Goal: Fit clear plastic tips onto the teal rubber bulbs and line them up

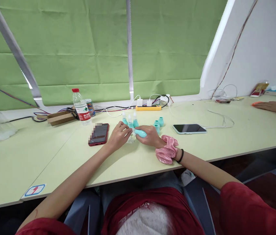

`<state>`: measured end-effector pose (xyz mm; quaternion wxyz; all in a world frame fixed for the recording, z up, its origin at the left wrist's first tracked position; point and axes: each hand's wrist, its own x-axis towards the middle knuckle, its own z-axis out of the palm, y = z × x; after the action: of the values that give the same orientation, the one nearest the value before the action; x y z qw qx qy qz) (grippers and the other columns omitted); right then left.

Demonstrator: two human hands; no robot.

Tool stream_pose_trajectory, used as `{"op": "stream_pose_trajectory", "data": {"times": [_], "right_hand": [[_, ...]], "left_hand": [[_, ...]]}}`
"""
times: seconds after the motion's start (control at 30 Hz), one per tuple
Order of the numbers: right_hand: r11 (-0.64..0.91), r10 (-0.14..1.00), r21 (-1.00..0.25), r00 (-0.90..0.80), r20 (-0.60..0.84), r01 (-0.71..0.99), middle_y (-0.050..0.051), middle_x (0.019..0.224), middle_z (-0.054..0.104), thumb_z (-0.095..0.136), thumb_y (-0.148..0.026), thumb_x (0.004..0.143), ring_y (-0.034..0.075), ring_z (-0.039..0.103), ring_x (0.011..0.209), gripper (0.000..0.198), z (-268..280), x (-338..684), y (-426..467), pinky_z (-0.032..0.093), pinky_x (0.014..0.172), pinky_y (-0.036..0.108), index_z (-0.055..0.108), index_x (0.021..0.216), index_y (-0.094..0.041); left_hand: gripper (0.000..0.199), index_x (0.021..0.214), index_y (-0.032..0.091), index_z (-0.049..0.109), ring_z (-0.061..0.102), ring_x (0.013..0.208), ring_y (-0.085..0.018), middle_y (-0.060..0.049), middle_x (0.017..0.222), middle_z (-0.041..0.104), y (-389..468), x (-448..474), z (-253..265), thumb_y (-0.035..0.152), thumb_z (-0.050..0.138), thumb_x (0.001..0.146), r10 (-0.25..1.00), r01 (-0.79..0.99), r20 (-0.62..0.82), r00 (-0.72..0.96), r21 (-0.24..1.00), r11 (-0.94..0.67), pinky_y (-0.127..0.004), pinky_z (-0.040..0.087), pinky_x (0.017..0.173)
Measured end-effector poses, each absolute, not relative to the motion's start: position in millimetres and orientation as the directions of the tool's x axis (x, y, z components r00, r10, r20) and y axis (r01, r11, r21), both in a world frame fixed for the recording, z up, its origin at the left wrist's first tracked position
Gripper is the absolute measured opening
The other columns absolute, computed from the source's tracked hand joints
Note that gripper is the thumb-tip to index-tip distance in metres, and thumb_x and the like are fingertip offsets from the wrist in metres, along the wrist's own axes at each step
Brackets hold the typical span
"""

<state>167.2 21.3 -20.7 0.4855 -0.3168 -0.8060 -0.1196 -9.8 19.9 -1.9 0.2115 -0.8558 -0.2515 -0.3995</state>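
Note:
My right hand (151, 136) is closed around a teal squeeze bulb (140, 133), which lies tilted with its narrow end pointing left. My left hand (119, 135) pinches at that narrow end, where a small clear piece shows between the fingertips. Just behind both hands stand several teal bulbs with clear pointed nozzles (130, 123), upright in a group. To the right of them are several bare teal bulbs (161, 121) with open necks. Some small clear parts (131, 140) lie on the table under my hands, partly hidden.
A red-cased phone (99, 134) lies left of my hands, a light-cased phone (189, 129) right. Behind are a water bottle (82, 109), a can (90, 107), a cardboard box (61, 117) and a yellow power strip (148, 108) with cables. Another person's hand (272, 107) rests far right.

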Motion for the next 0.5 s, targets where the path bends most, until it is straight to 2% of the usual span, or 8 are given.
{"op": "stream_pose_trajectory", "data": {"times": [0.23,0.33,0.5], "right_hand": [[0.767,0.392,-0.103,-0.336,0.856,0.633,0.004,0.078,0.065,0.050,-0.023,0.067,0.015,0.060,0.068,0.020,-18.1,166.4,19.2,0.045,0.061,0.025,0.059,0.083,-0.015],[0.770,0.370,-0.060,-0.367,0.853,0.636,0.004,0.077,0.065,0.050,-0.023,0.068,0.014,0.059,0.065,0.020,-19.6,167.5,19.6,0.043,0.059,0.024,0.059,0.083,-0.016],[0.759,0.322,0.054,-0.447,0.835,0.649,0.002,0.063,0.061,0.049,-0.023,0.067,0.013,0.055,0.056,0.020,-21.4,168.3,19.4,0.038,0.052,0.023,0.059,0.083,-0.015]], "left_hand": [[0.013,0.076,0.015,0.059,0.039,0.068,-0.015,-0.006,0.069,0.057,17.9,-7.3,-1.7,0.017,0.046,0.078,0.219,0.566,0.795,0.566,-0.181,-0.804,-0.029,0.040,0.058],[0.014,0.073,0.015,0.059,0.041,0.068,-0.015,-0.006,0.066,0.057,18.1,-7.2,-1.1,0.017,0.046,0.078,0.241,0.556,0.784,0.572,-0.154,-0.817,-0.029,0.040,0.059],[0.015,0.070,0.015,0.059,0.043,0.068,-0.015,-0.005,0.062,0.058,17.8,-9.3,0.7,0.018,0.046,0.077,0.319,0.544,0.754,0.575,-0.061,-0.837,-0.029,0.041,0.060]]}}
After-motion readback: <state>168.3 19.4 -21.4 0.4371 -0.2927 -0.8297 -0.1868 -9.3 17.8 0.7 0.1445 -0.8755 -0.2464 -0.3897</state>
